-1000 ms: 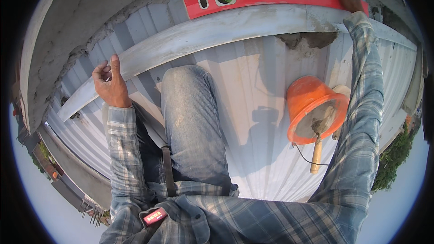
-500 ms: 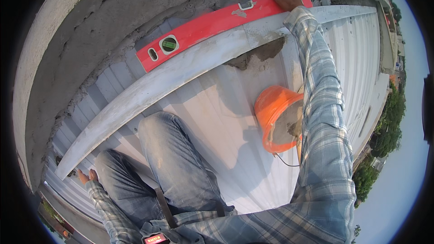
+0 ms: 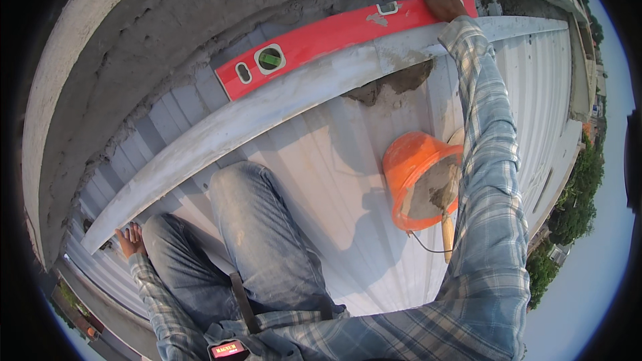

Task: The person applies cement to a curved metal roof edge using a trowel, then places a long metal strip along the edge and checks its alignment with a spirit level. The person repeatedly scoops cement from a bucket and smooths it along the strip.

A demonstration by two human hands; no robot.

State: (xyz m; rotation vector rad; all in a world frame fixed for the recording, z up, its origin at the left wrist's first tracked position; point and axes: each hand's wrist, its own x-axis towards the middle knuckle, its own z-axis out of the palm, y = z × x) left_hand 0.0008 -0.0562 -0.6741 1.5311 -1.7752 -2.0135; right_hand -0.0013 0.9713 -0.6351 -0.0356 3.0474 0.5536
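Note:
My right hand (image 3: 441,1) reaches far up and grips the right end of a long red spirit level (image 3: 328,37) laid against the grey concrete wall (image 3: 154,47) above a pale metal flashing strip (image 3: 267,110). My left hand (image 3: 129,241) rests flat on the corrugated white metal roof (image 3: 348,180) at the lower left, fingers spread, holding nothing. My jeans-clad knees (image 3: 247,227) are between the two arms.
An orange bucket (image 3: 418,177) with wet grey mortar and a wooden-handled tool (image 3: 447,234) stands on the roof under my right arm. A patch of mortar (image 3: 394,83) sits on the flashing. Beyond the roof edge on the right are trees and buildings far below.
The view has swung left and down. My left hand dropped from the flashing onto the roof at the lower left. The right hand stays on the level's end.

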